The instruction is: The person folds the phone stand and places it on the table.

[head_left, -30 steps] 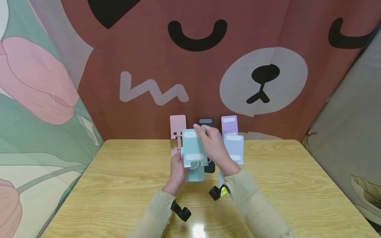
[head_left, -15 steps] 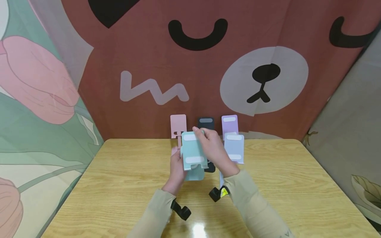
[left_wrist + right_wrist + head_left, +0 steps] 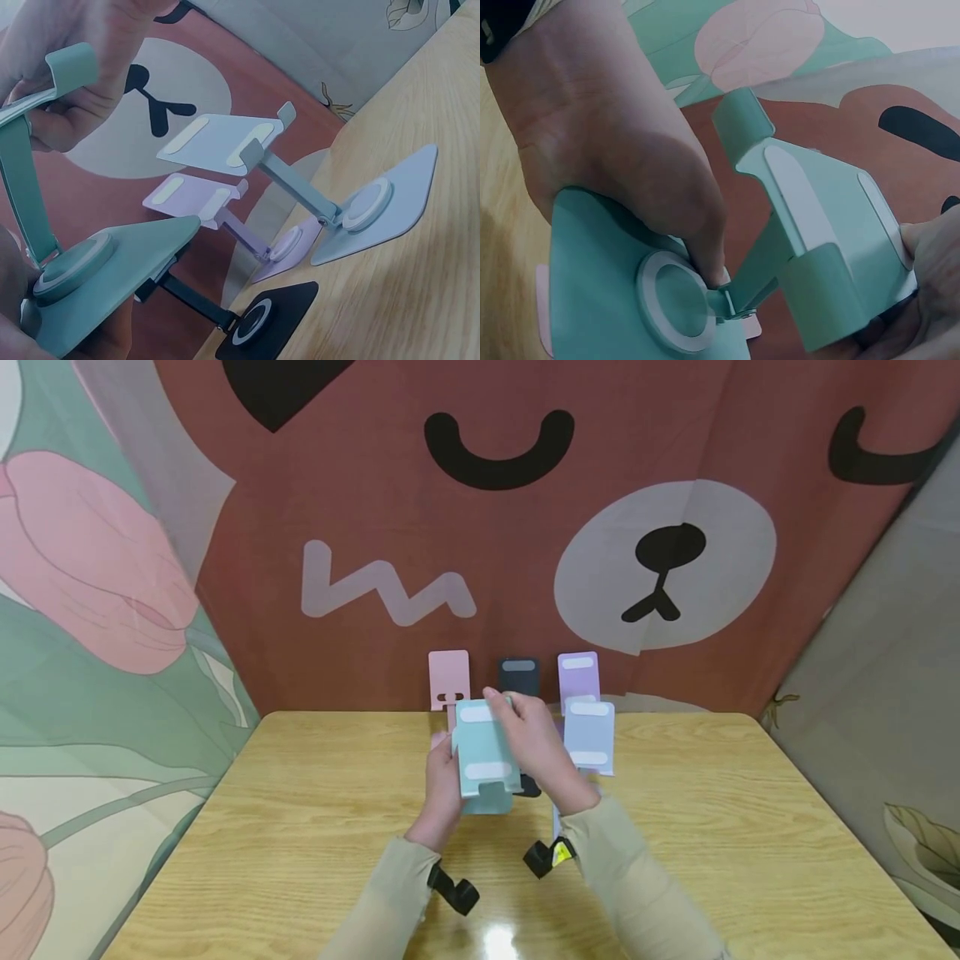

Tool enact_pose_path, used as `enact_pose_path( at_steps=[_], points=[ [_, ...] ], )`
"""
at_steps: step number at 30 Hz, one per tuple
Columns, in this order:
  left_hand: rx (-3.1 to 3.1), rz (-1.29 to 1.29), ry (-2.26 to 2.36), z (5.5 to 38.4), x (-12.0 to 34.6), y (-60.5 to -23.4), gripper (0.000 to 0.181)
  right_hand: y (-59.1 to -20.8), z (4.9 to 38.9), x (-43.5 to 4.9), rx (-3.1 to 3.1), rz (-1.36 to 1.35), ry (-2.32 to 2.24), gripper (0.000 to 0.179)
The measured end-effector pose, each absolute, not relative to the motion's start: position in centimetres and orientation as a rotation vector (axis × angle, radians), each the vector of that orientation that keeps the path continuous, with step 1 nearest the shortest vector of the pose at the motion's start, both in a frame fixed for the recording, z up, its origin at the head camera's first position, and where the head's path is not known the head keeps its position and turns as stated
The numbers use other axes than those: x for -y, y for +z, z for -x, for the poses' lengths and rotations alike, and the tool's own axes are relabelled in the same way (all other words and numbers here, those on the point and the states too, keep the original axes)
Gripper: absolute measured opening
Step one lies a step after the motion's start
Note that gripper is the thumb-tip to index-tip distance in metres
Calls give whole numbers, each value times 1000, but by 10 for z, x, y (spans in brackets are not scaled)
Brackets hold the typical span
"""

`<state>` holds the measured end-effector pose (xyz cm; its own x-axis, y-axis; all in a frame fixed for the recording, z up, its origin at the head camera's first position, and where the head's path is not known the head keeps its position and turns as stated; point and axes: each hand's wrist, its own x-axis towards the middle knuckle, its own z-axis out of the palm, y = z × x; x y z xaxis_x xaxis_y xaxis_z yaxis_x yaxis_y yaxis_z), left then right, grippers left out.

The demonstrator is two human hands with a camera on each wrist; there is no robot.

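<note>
A mint-green phone stand point(image 3: 487, 743) is held up over the table between both hands. My left hand point(image 3: 441, 789) grips its flat base point(image 3: 592, 262), with the thumb close to the round swivel ring point(image 3: 676, 304) and the hinge. My right hand point(image 3: 538, 747) pinches the far edge of the upper holder plate point(image 3: 817, 195), thumb on its face by a white pad. A folding arm point(image 3: 26, 184) links base and plate, standing at an angle to the base. In the head view the plate covers the ring and much of the base.
Several similar stands stand behind on the wooden table point(image 3: 300, 843): pink point(image 3: 448, 675), black point(image 3: 519, 675), purple point(image 3: 577, 672) and light blue point(image 3: 589, 737). The light blue one is nearest my right wrist. A printed cloth point(image 3: 375, 510) hangs behind the table.
My right hand has brought the holder plate down and slightly toward me, so the plate now hides the base ring in the head view. My left hand has stayed nearly in place.
</note>
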<state>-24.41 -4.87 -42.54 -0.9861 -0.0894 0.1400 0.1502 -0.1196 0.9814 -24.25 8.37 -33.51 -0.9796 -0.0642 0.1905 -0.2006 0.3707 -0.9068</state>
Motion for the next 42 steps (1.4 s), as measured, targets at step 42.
enact_pose_path(
  at_steps=[42],
  points=[
    [1904,-2,-2195,248,49,-426,32,-357,243,-77,2479,-126,1659,54]
  ],
)
